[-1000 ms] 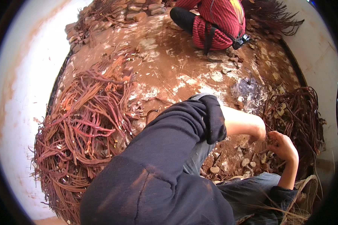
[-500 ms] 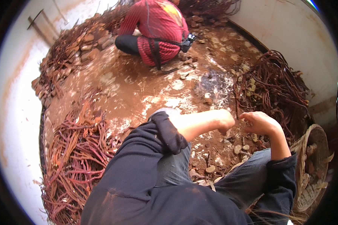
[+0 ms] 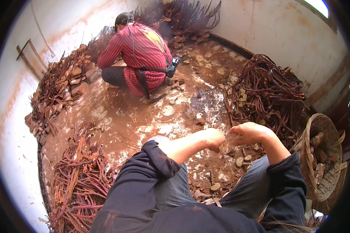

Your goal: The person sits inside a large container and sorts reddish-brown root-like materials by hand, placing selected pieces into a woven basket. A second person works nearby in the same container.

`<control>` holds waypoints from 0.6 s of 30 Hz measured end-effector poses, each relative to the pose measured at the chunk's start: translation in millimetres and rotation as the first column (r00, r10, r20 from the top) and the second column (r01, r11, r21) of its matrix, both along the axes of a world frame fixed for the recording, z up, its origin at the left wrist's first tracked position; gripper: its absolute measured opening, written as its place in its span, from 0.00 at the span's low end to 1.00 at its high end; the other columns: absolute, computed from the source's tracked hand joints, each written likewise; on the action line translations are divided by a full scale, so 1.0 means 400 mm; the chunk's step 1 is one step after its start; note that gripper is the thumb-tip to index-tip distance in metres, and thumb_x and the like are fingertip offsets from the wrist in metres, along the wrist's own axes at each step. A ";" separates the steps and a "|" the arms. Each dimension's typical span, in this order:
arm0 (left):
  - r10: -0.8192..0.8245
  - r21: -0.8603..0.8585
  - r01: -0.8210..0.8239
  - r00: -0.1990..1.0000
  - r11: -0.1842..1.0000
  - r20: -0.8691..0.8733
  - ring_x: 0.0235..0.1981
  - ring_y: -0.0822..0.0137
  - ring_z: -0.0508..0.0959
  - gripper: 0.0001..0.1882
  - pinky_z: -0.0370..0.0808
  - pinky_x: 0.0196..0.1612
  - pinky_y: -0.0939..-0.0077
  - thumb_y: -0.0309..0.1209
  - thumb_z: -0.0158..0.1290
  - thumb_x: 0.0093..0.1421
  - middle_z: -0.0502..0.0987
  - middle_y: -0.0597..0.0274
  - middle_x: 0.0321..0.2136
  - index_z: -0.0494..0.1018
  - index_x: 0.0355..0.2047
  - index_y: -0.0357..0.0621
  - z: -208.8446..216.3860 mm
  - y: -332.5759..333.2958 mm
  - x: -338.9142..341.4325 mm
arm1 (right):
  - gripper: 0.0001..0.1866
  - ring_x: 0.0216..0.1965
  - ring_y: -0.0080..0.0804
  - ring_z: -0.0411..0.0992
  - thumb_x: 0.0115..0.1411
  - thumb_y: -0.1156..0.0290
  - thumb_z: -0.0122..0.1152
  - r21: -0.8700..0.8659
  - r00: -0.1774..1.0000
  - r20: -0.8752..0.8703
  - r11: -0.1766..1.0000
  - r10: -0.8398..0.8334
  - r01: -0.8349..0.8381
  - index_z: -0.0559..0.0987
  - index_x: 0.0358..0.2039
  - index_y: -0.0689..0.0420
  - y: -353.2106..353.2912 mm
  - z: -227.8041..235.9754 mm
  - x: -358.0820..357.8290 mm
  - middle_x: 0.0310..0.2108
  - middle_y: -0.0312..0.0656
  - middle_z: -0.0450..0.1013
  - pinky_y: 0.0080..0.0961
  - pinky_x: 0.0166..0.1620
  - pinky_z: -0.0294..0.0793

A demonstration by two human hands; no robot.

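Note:
My left hand (image 3: 214, 139) is curled, its back toward me and its fingers bent downward. Whatever it holds is hidden. A small gap to its right, my right hand (image 3: 249, 133) has bent fingers pointing at the left one; what lies in them is too small to make out. Both hands hover over a floor (image 3: 124, 116) smeared with reddish-brown soil. Below them, between my knees, lie several small pale cut root slices (image 3: 215, 186) and bits of debris. A heap of long dark reddish roots (image 3: 270, 91) lies just beyond my right hand.
Another pile of reddish roots (image 3: 79, 174) lies at my left. A woven basket (image 3: 319, 155) with chunky brown pieces stands at my right. Ahead, a person in a red checked shirt (image 3: 138, 54) squats beside roots and brown chunks (image 3: 76, 73) along the white wall (image 3: 260, 29).
My view has shifted, so the squatting person and the far root heaps show lower and more to the left. My hands stay close together in much the same pose.

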State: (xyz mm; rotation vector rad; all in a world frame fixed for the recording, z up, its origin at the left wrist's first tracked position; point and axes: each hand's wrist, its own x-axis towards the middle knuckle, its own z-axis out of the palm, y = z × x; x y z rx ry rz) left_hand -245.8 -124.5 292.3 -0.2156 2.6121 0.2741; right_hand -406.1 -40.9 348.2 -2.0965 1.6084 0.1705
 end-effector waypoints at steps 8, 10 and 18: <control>-0.041 0.005 0.041 0.999 0.999 -0.008 0.33 0.53 0.79 0.19 0.75 0.35 0.60 0.42 0.60 0.48 0.79 0.52 0.28 0.76 0.36 0.43 -0.007 -0.014 -0.017 | 0.27 0.44 0.48 0.72 0.50 0.58 0.63 0.037 0.999 -0.035 0.999 -0.035 0.036 0.72 0.50 0.56 -0.004 0.026 0.004 0.41 0.52 0.74 0.38 0.47 0.71; -0.040 0.026 0.041 0.998 0.999 -0.058 0.32 0.54 0.79 0.17 0.76 0.34 0.61 0.41 0.60 0.48 0.79 0.53 0.27 0.77 0.32 0.41 0.005 -0.018 -0.004 | 0.26 0.43 0.47 0.72 0.50 0.59 0.64 0.022 0.998 -0.049 0.999 -0.036 0.037 0.73 0.49 0.55 -0.009 0.027 0.010 0.39 0.51 0.75 0.37 0.45 0.72; 0.046 0.074 -0.050 0.997 0.996 0.060 0.35 0.57 0.79 0.18 0.75 0.38 0.66 0.42 0.61 0.49 0.79 0.56 0.33 0.78 0.36 0.44 0.019 -0.004 0.029 | 0.25 0.39 0.42 0.75 0.44 0.69 0.68 -0.005 0.969 0.238 0.998 -0.061 0.064 0.75 0.45 0.58 0.001 -0.032 -0.010 0.37 0.49 0.76 0.32 0.42 0.74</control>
